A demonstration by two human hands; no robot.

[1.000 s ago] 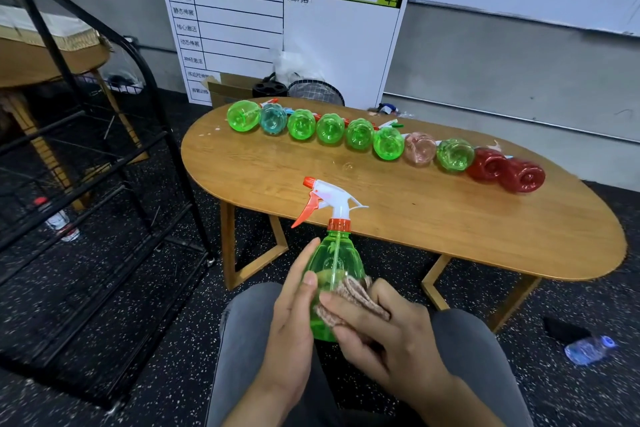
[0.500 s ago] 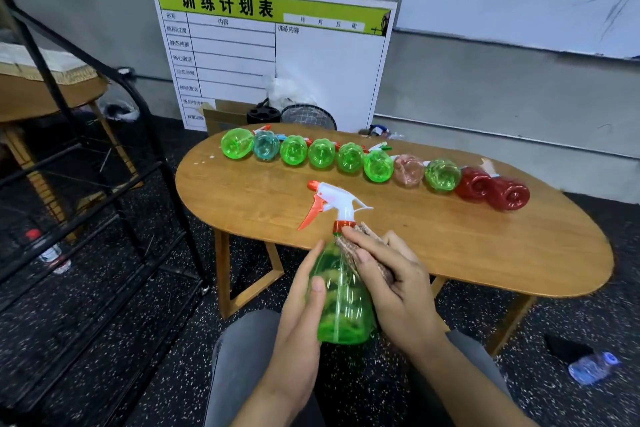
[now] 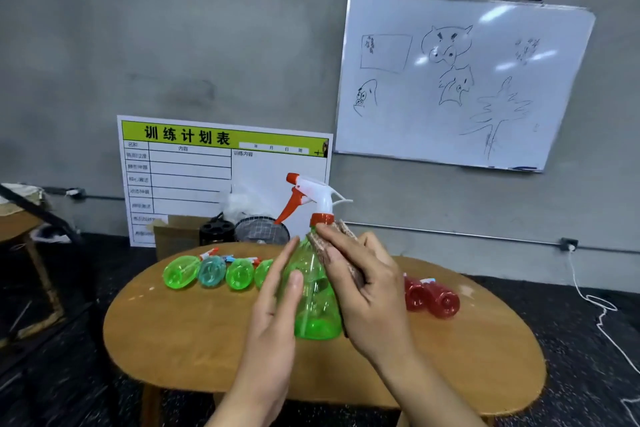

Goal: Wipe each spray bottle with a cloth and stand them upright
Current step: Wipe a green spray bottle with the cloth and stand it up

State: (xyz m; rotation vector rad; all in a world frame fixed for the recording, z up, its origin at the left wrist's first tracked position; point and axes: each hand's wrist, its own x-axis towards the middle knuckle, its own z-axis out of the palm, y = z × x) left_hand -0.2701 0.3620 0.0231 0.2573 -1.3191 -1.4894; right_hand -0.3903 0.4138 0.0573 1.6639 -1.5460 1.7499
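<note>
A green spray bottle [image 3: 311, 305] with a white and orange trigger head is held upright between my hands, in front of the wooden table [image 3: 194, 340]. My left hand [image 3: 273, 322] holds its left side, thumb on the front and fingers stretched up along the body. My right hand [image 3: 370, 288] holds a brown cloth [image 3: 320, 248] and presses it against the bottle's neck and right shoulder. Behind my hands several bottles lie on their sides in a row: green ones [image 3: 180, 270], a teal one [image 3: 212, 271] and two red ones [image 3: 443, 302]. The middle of the row is hidden.
A chart board [image 3: 194, 177] leans on the wall behind the table, with a cardboard box [image 3: 173, 236] and a round fan [image 3: 261, 230] before it. A whiteboard [image 3: 460, 80] hangs at the right. A white cable [image 3: 595, 302] trails on the floor at the right.
The bottle has risen with both hands and the view has tilted up. My right hand with the cloth stays at the neck, my left hand has slid higher on the body.
</note>
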